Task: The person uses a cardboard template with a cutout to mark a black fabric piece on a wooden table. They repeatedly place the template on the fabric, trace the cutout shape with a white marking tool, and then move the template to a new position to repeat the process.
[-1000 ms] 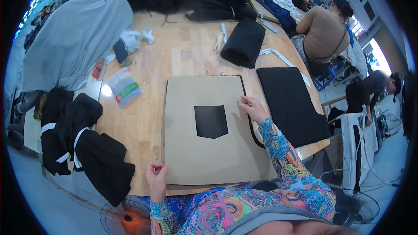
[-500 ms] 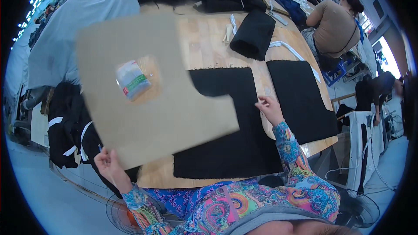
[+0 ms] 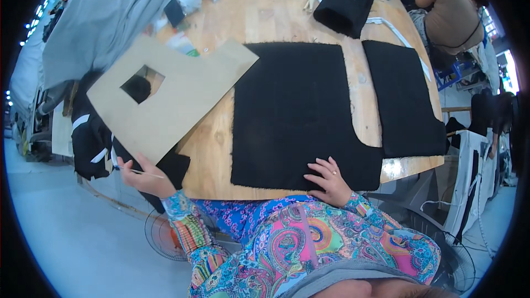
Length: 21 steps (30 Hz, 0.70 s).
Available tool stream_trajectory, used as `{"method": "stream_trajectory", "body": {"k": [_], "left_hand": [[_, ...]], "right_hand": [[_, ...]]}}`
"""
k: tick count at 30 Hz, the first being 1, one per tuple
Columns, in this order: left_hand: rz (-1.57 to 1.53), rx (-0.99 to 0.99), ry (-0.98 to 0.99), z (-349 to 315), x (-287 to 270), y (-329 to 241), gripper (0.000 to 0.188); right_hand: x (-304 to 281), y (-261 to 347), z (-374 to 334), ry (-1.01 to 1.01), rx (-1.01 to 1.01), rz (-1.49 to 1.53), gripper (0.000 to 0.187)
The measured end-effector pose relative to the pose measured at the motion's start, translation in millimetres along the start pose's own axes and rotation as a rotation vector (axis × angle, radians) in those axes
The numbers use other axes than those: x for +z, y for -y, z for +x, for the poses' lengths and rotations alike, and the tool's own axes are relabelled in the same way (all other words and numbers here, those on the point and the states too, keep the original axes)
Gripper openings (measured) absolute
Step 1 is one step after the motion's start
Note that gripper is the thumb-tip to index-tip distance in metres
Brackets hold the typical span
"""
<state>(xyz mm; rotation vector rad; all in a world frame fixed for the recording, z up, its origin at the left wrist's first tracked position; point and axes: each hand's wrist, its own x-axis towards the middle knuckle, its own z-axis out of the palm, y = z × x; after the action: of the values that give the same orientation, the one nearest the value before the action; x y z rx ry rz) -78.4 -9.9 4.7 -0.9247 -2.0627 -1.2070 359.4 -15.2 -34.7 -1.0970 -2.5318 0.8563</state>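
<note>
My left hand (image 3: 146,179) is closed on the lower corner of a beige cardboard pattern piece (image 3: 193,85), which has a cut-out window. A thin, light stick-like tool (image 3: 155,175), possibly a pen, also lies between those fingers. The piece is tilted over the table's left side, with its tip over the edge of a black fabric panel (image 3: 292,105). That panel lies flat and has a curved notch at its lower right. On its lower edge rests my right hand (image 3: 330,182), open, palm down, fingers spread. Another black panel (image 3: 406,99) lies to the right.
The wooden table (image 3: 248,5) also bears a folded black fabric bundle (image 3: 345,5), a white strip (image 3: 400,33) and plastic bags (image 3: 189,0). Grey cloth (image 3: 99,27) drapes a bulky shape at left. A person (image 3: 450,16) sits at far right. A fan (image 3: 165,237) stands below.
The cardboard piece has turned and swung left and lower, uncovering most of the black panel. My right hand has moved from the panel's right edge to its lower edge and flattened out.
</note>
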Motion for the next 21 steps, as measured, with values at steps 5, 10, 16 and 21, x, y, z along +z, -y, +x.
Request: {"method": "stream_trajectory", "body": {"k": [5, 10, 16, 21], "left_hand": [[-0.59, 0.722, 1.045, -47.8, -36.6, -43.0, 0.02], [-0.561, 1.027, 1.231, -68.1, -34.6, -61.3, 0.014], [-0.635, 0.525, 1.513, -64.9, -9.0, -63.2, 0.017], [-0.675, 0.2, 1.84, -47.7, 17.4, -65.8, 0.015]], "right_hand": [[9.0, -8.3, -0.2, -0.023, -0.004, 0.042, 0.042], [7.3, -12.4, 0.7, -0.049, -0.002, 0.091, 0.039], [2.3, -10.5, 1.1, -0.047, -0.002, 0.156, 0.056], [-2.3, -7.6, 3.3, -0.046, -0.011, 0.172, 0.065]]}}
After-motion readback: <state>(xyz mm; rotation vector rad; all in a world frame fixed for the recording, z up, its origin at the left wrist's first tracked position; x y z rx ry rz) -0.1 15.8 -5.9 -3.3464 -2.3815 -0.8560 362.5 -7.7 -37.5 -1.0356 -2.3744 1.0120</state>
